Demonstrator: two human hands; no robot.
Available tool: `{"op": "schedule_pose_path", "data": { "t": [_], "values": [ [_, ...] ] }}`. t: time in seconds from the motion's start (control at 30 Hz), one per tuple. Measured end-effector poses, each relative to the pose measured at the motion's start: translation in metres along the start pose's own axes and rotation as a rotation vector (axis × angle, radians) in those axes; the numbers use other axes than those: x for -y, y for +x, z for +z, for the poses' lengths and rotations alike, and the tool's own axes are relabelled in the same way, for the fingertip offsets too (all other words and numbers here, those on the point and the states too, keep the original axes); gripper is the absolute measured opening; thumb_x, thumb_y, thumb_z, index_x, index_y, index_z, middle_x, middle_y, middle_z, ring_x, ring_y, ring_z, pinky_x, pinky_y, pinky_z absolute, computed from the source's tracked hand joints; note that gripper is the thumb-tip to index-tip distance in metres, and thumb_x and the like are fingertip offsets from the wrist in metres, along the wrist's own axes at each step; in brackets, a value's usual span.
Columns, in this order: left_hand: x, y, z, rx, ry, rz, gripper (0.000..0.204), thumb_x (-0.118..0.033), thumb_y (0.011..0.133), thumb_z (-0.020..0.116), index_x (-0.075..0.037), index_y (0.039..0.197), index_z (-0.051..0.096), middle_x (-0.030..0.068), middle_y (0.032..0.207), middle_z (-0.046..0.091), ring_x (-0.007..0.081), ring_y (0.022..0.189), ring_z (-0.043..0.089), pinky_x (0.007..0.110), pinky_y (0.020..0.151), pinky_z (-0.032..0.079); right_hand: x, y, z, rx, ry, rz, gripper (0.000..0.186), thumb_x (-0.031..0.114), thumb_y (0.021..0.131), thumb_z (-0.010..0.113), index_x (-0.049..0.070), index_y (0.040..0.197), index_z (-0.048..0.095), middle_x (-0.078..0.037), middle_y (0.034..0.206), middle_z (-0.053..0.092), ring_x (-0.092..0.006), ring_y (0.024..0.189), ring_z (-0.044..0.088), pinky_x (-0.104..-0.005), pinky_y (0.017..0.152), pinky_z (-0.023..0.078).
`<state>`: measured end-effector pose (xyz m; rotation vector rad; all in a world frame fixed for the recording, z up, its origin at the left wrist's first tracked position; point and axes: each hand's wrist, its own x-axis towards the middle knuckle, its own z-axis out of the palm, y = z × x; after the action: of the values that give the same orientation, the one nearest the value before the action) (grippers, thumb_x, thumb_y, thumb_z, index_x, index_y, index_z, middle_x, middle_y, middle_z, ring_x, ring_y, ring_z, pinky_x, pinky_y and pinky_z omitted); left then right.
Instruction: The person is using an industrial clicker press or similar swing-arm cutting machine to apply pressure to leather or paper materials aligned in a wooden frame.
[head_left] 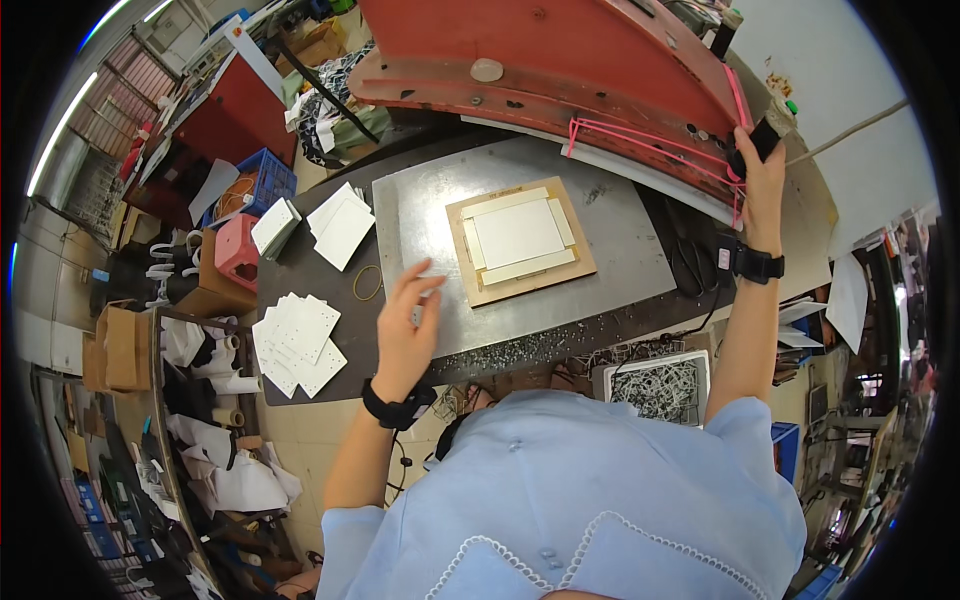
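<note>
- While the right hand (765,190) wraps round the black handle (768,135) at upper right, the left hand (408,325) hangs empty near the plate's left edge, fingers loosely bent.
- Right of the frame's upper centre, the wooden board (540,285) lies flat on the metal plate (625,255), which probably gives it firm, even support; a white sheet (520,235) sits within its pale strips.
- The red machine arm (540,60) spans the top; the handle at its end presumably offers good leverage.
- White cards (305,345) lie at centre left, likely to suit the left hand's reach.
- Dark marking on the board's upper rim is too small to read; no brand is legible.
</note>
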<state>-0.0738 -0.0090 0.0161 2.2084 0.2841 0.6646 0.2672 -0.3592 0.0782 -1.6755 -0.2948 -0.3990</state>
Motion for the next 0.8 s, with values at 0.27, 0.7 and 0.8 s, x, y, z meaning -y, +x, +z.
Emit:
{"op": "schedule_pose_path", "data": {
  "t": [0.27, 0.7, 0.8],
  "values": [
    [-0.023, -0.026, 0.005, 0.394, -0.094, 0.046, 0.018, -0.003, 0.094, 0.059, -0.002, 0.109, 0.068, 0.012, 0.1, 0.071, 0.0207, 0.085, 0.068, 0.029, 0.074, 0.053, 0.006, -0.013, 0.004, -0.058, -0.027, -0.069, 0.067, 0.018, 0.083, 0.076, -0.006, 0.136, 0.042, -0.014, 0.126, 0.055, -0.021, 0.114, 0.053, -0.0331, 0.101, 0.041],
    [-0.096, 0.011, 0.005, 0.44, -0.392, 0.218, 0.035, -0.005, 0.089, 0.069, -0.004, 0.123, 0.063, 0.0096, 0.105, 0.071, 0.0194, 0.086, 0.069, 0.031, 0.076, 0.055, 0.079, -0.158, -0.028, 0.526, 0.097, -0.016, 0.071, 0.004, 0.087, 0.067, -0.005, 0.148, 0.031, -0.021, 0.141, 0.049, -0.027, 0.13, 0.05, -0.041, 0.112, 0.036],
    [-0.113, 0.025, -0.003, 0.47, -0.471, 0.251, 0.047, -0.007, 0.085, 0.074, -0.003, 0.129, 0.058, 0.009, 0.117, 0.068, 0.0187, 0.095, 0.067, 0.032, 0.081, 0.054, 0.098, -0.124, -0.044, 0.352, -0.094, -0.057, 0.046, 0.014, 0.097, 0.056, -0.002, 0.14, 0.048, -0.013, 0.141, 0.052, -0.0236, 0.134, 0.047, -0.0386, 0.113, 0.034]
  ]
}}
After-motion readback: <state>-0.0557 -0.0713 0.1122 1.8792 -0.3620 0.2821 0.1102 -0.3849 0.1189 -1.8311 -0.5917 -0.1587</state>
